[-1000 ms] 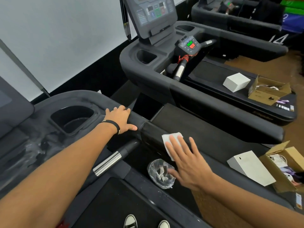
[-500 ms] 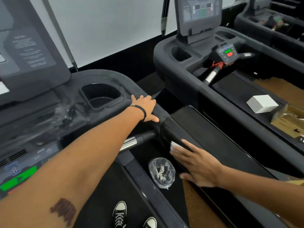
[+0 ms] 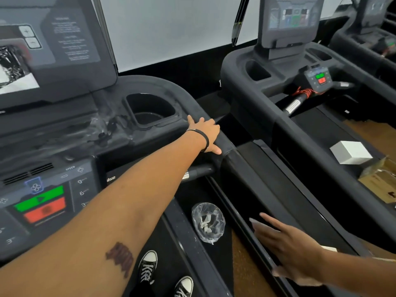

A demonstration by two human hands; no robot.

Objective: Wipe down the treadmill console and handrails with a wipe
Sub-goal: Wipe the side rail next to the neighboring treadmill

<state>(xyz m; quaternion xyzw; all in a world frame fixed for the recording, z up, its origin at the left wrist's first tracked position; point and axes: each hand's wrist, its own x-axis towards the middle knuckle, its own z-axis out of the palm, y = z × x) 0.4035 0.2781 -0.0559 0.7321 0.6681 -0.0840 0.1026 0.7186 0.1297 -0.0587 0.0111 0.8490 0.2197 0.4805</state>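
Wipe (image 3: 329,248) | slid down the right handrail (image 3: 267,189), now mostly hidden under the flat, straight fingers (image 3: 265,227) of the right hand (image 3: 293,249) | left hand (image 3: 205,133) stayed resting open beside the cup holder (image 3: 150,110) | rail pass progressing, lower part probably remained.

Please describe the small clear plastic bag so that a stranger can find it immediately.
Start at the near treadmill's right handrail. Below it, on the black side rail between the left forearm and the right hand, lies the clear plastic bag. It alone is transparent and crumpled, with white scraps inside.
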